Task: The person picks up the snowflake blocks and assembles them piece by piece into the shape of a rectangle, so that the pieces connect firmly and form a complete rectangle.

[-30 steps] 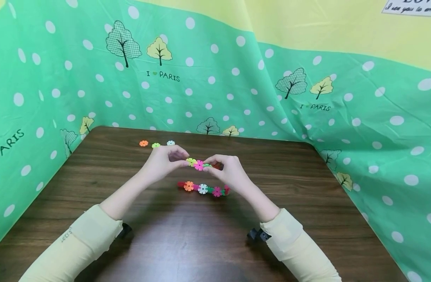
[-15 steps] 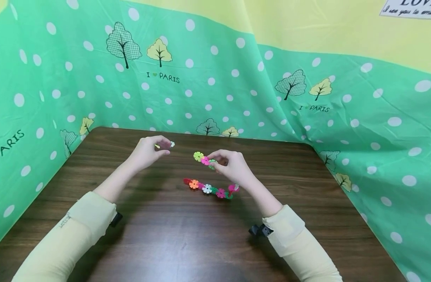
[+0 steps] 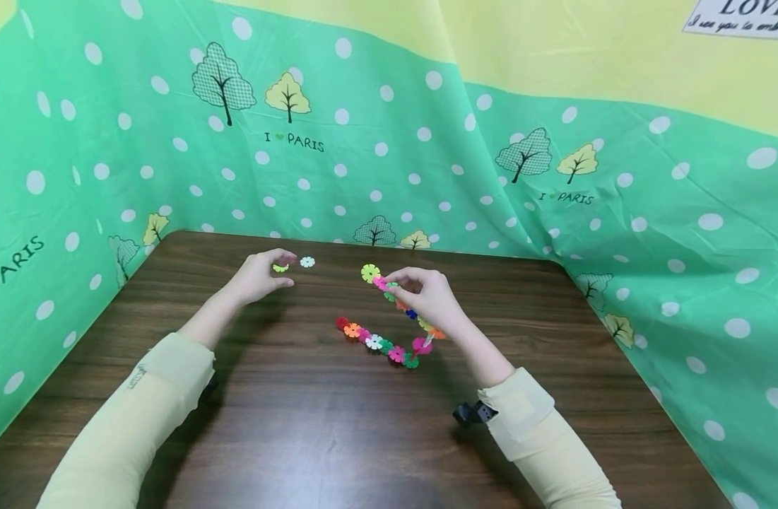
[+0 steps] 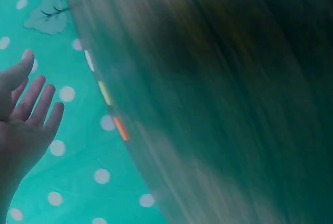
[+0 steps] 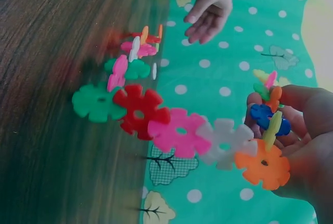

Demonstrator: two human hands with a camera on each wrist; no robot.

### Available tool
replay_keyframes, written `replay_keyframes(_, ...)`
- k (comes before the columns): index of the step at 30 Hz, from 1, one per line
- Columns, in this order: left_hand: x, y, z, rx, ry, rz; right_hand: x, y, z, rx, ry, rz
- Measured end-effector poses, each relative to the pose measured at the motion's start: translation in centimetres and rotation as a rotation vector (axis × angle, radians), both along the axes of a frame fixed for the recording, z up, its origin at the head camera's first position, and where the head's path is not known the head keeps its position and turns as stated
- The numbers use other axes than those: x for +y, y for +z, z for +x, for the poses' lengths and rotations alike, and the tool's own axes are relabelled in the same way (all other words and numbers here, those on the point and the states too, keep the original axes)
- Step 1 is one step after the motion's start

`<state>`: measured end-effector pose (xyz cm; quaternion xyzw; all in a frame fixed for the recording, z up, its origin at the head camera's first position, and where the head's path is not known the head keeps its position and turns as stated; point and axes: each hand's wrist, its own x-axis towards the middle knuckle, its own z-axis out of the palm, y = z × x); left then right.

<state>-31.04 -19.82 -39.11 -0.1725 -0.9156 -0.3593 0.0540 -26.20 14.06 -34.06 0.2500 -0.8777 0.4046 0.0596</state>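
My right hand [image 3: 429, 295] pinches a chain of interlocked flower-shaped plastic discs [image 3: 374, 342] near its far end. A yellow-green disc [image 3: 370, 273] sticks out past the fingertips. In the right wrist view the chain sags from the right hand [image 5: 307, 130] through orange, clear, pink, red and green discs [image 5: 98, 102] towards the table. At the back left, my left hand [image 3: 261, 276] hovers with fingers apart beside a loose yellow-green disc [image 3: 280, 268] and a white disc [image 3: 307, 261]. The left wrist view shows that hand [image 4: 28, 114] holding nothing, with a loose orange disc [image 4: 121, 128] on the table.
The dark wooden table [image 3: 325, 438] reaches back to a green dotted curtain [image 3: 338, 170], which also runs along both sides. Small black devices, such as the one at the right cuff [image 3: 474, 413], are worn on the wrists.
My left hand has let go of the chain's yellow-green end and moved left to the loose discs. The right hand still pinches the chain, which now spreads into a wider bend.
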Motion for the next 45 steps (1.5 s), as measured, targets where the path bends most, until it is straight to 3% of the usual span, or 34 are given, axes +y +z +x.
replay_keyframes(7,-0.9,-1.6,-1.2,-0.085,0.019,-0.035,0.6,-0.4,-0.1,-0.091,-0.039,-0.063)
replay_keyframes(16,-1.1,-2.4,-2.0,-0.176,0.049,-0.107,1.2,-0.5,-0.2,-0.28,-0.03,-0.166)
replay_keyframes(24,-1.1,-3.1,-2.9,-0.237,0.035,-0.207,0.9,1.1,1.2,-0.368,-0.038,-0.248)
replay_keyframes(30,-1.3,-3.5,-3.2,-0.203,-0.004,-0.275,1.5,0.1,0.6,-0.377,-0.047,-0.292)
replay_keyframes(35,-1.4,-3.3,-3.1,-0.171,-0.027,-0.237,2.4,-1.8,-0.8,-0.374,-0.087,-0.319)
replay_keyframes(45,-0.6,-2.9,-2.6,-0.111,-0.028,-0.173,3.2,-2.6,-1.2,-0.352,-0.127,-0.263)
